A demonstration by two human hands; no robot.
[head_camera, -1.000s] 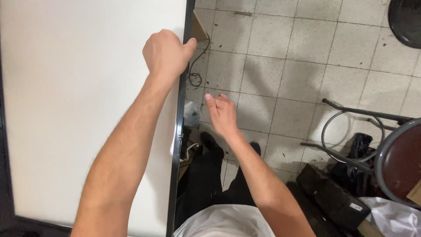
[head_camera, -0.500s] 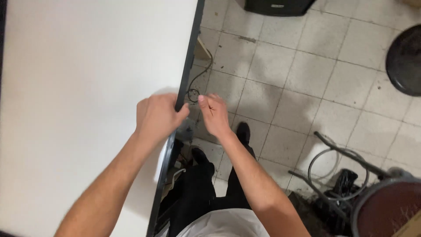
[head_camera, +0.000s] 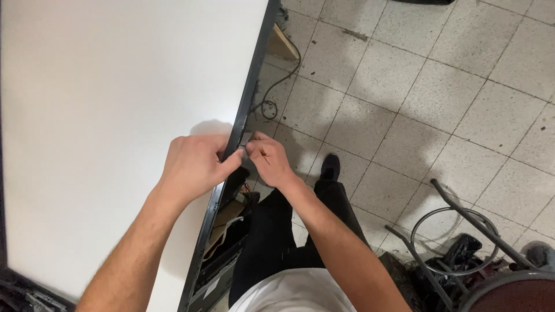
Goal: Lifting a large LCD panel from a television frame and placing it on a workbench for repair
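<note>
Both our left hand and right hand pinch fingers shut on a small grey tab, thin and flimsy-looking, at the white panel's 3 o'clock edge.

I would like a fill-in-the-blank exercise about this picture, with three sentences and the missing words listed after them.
1. The left hand and the right hand meet at the dark ____ of the big white panel.
2. Between their fingertips they pinch a small grey piece; the floor beside the panel is covered with ____.
3. A thin black ____ lies curled on the floor near the panel's frame.

Missing words: edge; tiles; cable
</note>
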